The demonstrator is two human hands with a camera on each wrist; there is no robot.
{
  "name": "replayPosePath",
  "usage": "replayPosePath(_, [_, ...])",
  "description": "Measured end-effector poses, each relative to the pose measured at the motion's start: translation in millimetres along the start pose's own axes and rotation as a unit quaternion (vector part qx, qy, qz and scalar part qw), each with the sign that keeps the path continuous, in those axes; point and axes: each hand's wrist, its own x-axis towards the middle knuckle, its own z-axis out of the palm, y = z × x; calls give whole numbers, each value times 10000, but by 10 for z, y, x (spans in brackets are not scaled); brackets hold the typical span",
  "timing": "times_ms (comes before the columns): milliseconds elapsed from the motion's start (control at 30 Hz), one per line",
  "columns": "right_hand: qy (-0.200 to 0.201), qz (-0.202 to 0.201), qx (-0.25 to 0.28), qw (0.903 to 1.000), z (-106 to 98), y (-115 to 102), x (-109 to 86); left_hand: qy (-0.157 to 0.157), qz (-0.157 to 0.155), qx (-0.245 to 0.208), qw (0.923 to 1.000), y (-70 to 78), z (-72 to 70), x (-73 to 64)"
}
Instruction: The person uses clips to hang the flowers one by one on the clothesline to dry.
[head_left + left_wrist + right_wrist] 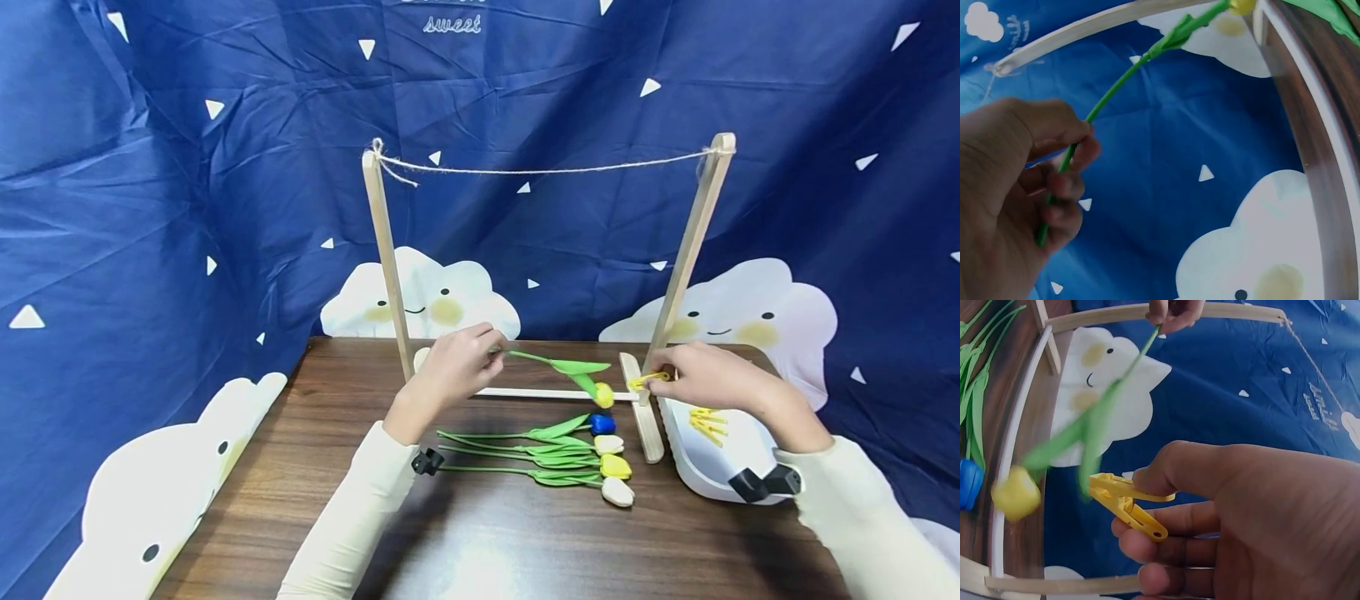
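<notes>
My left hand pinches the green stem of a yellow artificial tulip near its end. The tulip's head points right, over the white crossbar of a wooden frame. Between thumb and fingers my right hand holds a yellow clothespin by its handles, beside the frame's right post. On the table in front of the frame lie several more tulips in a row: a blue one, a yellow one and whitish ones, such as the nearest.
A string runs slack between the tops of the left post and right post. At the right, a white tray holds several yellow clothespins. Behind the brown table hangs a blue curtain.
</notes>
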Motion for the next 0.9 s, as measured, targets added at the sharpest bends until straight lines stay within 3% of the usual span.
replayPosePath(133, [150,-102,81,9998,-10,-108,36,15,-49,-882,9961,-2,-76,44])
replayPosePath(333, [441,-334,164,9983,-42,-257,110,470,37,-1168,9920,-15,-148,141])
replayPosePath(467, [594,-422,89,9973,-49,-333,165,664,32,-1642,9842,-23,-188,198])
replayPosePath(600, [608,-438,88,9971,-41,-391,211,723,-65,-2185,9731,-39,-201,253])
replayPosePath(733, [540,-422,122,9976,-33,-431,247,876,-377,-2569,9617,-58,-195,279])
replayPosePath(833, [563,-441,143,9973,-39,-456,272,1109,-745,-2948,9462,-77,-186,286])
replayPosePath(900, [630,-489,150,9967,-50,-474,288,1236,-1059,-3295,9300,-88,-185,290])
